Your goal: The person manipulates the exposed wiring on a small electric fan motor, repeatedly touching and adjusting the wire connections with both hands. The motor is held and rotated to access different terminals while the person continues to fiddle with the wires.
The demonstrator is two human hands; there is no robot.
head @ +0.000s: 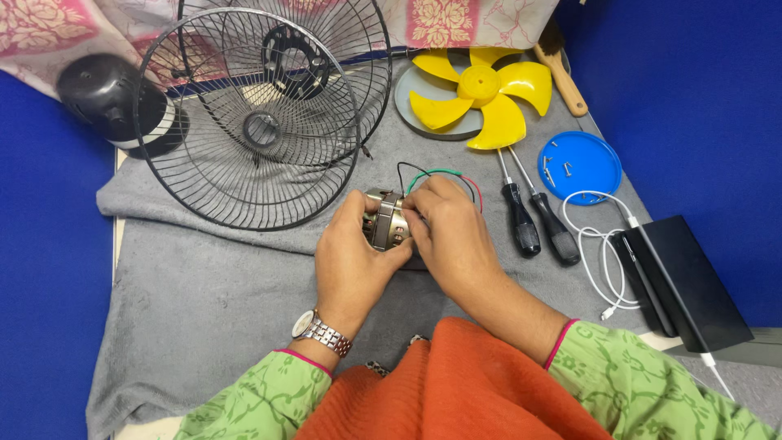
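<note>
While both hands' fingers grip the motor [386, 220], its far end hidden, wires [440, 175] partly covered.

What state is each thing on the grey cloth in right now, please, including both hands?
Left hand: gripping the small metal fan motor.
Right hand: gripping the motor from the other side.
Black, green and red wires: attached to the motor, looping behind it.
Black wire fan guards: removed, standing tilted.
Yellow plastic fan blade: detached, lying on a grey disc.
Two black-handled screwdrivers: lying unused.
Round blue lid: holding loose screws.
</note>
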